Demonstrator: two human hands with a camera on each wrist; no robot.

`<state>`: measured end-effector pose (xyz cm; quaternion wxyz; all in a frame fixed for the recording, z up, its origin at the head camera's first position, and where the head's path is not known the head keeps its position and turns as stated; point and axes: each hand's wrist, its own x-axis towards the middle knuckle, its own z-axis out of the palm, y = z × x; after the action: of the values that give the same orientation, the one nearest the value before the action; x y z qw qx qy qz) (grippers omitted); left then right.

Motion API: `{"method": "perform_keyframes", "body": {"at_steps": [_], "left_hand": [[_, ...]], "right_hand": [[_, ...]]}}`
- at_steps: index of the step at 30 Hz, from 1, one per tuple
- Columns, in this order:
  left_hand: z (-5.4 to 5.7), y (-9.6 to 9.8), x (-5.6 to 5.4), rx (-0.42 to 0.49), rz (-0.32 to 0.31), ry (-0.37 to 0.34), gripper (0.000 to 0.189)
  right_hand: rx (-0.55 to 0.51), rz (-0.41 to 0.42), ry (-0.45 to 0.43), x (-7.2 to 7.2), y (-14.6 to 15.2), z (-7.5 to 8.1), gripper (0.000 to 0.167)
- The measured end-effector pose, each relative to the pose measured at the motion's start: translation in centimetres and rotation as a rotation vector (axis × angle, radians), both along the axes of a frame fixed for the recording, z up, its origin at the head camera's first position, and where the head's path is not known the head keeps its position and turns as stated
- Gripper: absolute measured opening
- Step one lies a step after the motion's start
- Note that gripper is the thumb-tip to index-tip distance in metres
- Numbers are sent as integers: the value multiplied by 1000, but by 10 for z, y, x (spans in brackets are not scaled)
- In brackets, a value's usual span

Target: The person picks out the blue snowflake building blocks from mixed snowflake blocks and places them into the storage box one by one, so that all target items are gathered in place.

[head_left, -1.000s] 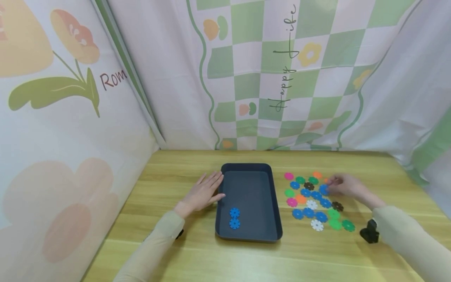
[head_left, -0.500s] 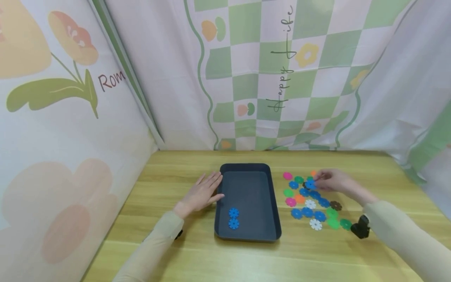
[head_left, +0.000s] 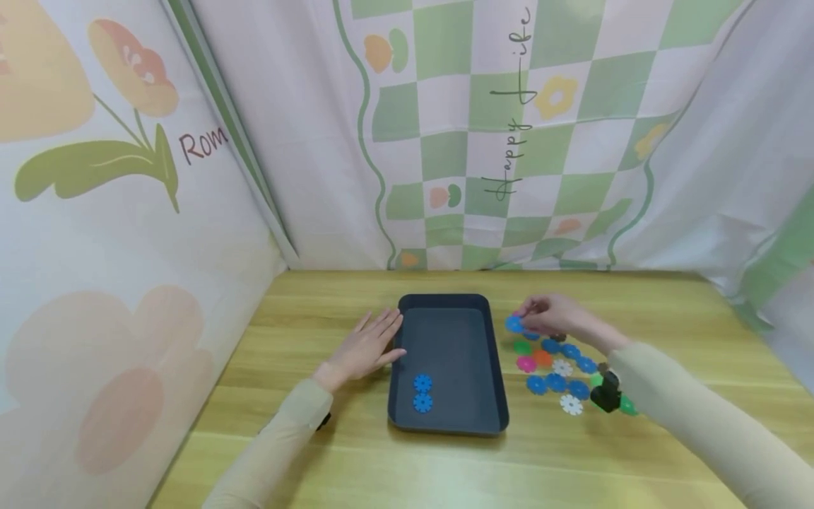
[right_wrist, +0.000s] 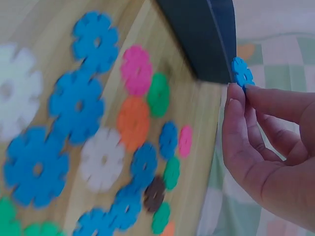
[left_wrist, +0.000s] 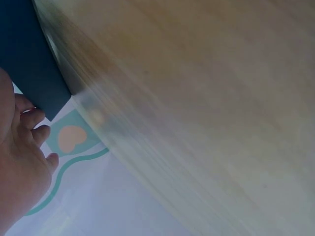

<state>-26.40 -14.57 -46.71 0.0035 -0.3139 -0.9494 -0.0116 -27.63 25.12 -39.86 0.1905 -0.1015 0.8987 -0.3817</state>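
Note:
My right hand (head_left: 552, 315) pinches a blue snowflake disc (right_wrist: 242, 73) between thumb and fingertips, above the table by the tray's right side. With fingers straight, my left hand (head_left: 364, 350) rests against the left rim of the dark grey tray (head_left: 448, 353); the left wrist view shows its fingers at the tray's outer wall. Two blue snowflake discs (head_left: 422, 393) lie one in front of the other in the tray's near left part. Below my right hand, loose discs lie spread on the wood, among them a white disc (right_wrist: 102, 158), an orange disc (right_wrist: 133, 123) and several blue ones.
The wooden table (head_left: 305, 452) backs onto a checked green-and-white curtain (head_left: 445, 155). A white printed wall panel (head_left: 127, 283) borders it at the left. A black wrist device (head_left: 607, 392) on my right arm hangs over part of the discs.
My right hand has lifted the blue disc from the far right of the spread and carried it left toward the tray. My left hand has stayed at the tray's rim.

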Motion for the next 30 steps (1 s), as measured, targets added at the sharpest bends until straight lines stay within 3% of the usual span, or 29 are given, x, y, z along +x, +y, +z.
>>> {"method": "perform_keyframes", "body": {"at_steps": [5,10,19,25,30], "left_hand": [[0,-1,0,1,11,-4,75],[0,-1,0,2,16,-12,75],[1,0,0,-12,17,-20,76],[3,0,1,-7,18,-14,75],[5,2,3,-4,11,-3,75]], "right_hand": [[-24,26,36,-5,-25,1,25],[-127,67,-22,-8,-49,0,23],[-139,136,-33,-9,-88,-1,15],[-204,238,-39,-7,-107,-6,9],[-148,166,-68,-4,-126,-16,9]]}}
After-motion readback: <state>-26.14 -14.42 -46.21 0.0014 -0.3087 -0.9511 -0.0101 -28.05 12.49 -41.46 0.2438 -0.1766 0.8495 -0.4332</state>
